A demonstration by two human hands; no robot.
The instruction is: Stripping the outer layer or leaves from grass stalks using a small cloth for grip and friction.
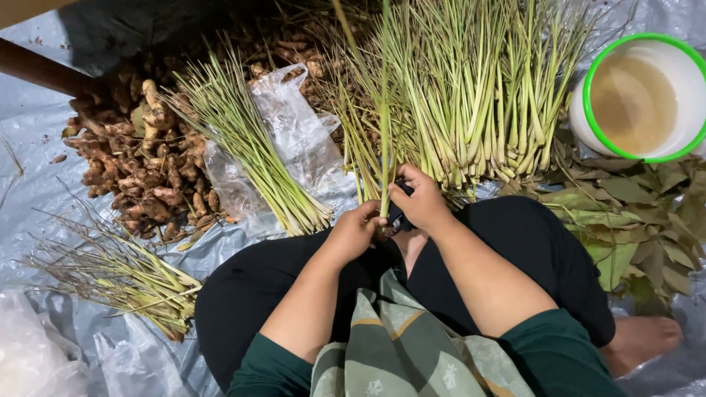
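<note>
Here: lemongrass stalk point(384, 125) long, slim, green, paler toward base, standing near upright above your lap. Base end pinched between both hands. Your left hand point(355, 230) closes fingers round bottom end; your right hand point(421, 198) grips just above, touching left. Beyond: big lemongrass pile point(471, 95), ginger heap point(140, 169), clear plastic bag point(294, 132), green-rimmed bowl point(641, 95), dry leaves point(632, 213).
</note>
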